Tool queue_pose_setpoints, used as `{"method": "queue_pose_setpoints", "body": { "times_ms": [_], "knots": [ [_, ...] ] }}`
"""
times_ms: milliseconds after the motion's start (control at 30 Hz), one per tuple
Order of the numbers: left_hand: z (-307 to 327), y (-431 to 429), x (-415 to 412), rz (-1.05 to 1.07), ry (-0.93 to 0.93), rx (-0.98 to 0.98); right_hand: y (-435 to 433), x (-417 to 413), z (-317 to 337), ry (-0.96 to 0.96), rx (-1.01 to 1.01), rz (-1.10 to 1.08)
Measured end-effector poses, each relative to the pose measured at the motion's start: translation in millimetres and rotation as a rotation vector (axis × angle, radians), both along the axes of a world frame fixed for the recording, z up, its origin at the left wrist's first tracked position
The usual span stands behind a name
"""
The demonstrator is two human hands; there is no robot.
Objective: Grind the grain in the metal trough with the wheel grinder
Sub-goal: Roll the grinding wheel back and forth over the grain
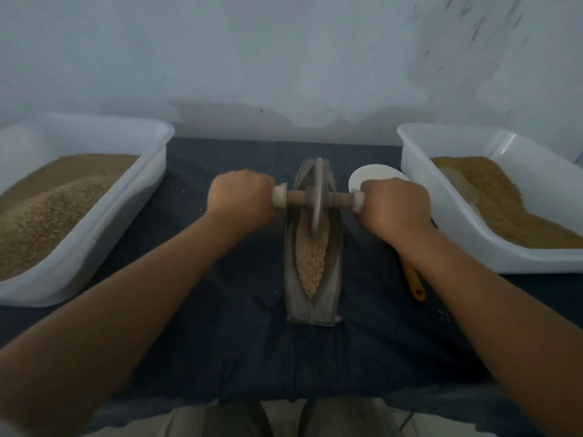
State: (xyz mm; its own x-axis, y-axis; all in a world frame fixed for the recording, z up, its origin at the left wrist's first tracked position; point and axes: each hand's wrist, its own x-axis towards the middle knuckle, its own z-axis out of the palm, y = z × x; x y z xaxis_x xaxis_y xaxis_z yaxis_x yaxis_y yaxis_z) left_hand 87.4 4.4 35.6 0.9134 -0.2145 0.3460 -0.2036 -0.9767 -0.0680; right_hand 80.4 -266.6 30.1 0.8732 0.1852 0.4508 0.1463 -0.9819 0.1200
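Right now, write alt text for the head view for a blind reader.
The left grip and right grip hold the axle ends of the wheel grinder, whose disc stands in the grain in the metal trough. White tubs holding brown material flank it.

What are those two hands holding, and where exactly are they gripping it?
The wheel grinder, by its wooden axle: the left hand grips the left end, the right hand the right end. The wheel stands in the metal trough.
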Motion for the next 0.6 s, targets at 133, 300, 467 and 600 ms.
{"method": "queue_pose_setpoints", "body": {
  "times_ms": [133, 300, 467, 600],
  "knots": [
    [-29, 32, -72, -0.162, -0.202, -0.030, -7, -79, -14, -0.039, 0.035, 0.100],
    [-31, 25, -55, -0.165, -0.255, -0.013, -11, -62, -20, -0.036, 0.039, 0.088],
    [2, -4, 24, -0.015, -0.022, -0.009, 0, 20, -6, -0.036, 0.041, -0.012],
    [5, -4, -3, -0.004, -0.024, 0.051, -4, 4, -6, 0.109, 0.009, -0.082]
  ]
}}
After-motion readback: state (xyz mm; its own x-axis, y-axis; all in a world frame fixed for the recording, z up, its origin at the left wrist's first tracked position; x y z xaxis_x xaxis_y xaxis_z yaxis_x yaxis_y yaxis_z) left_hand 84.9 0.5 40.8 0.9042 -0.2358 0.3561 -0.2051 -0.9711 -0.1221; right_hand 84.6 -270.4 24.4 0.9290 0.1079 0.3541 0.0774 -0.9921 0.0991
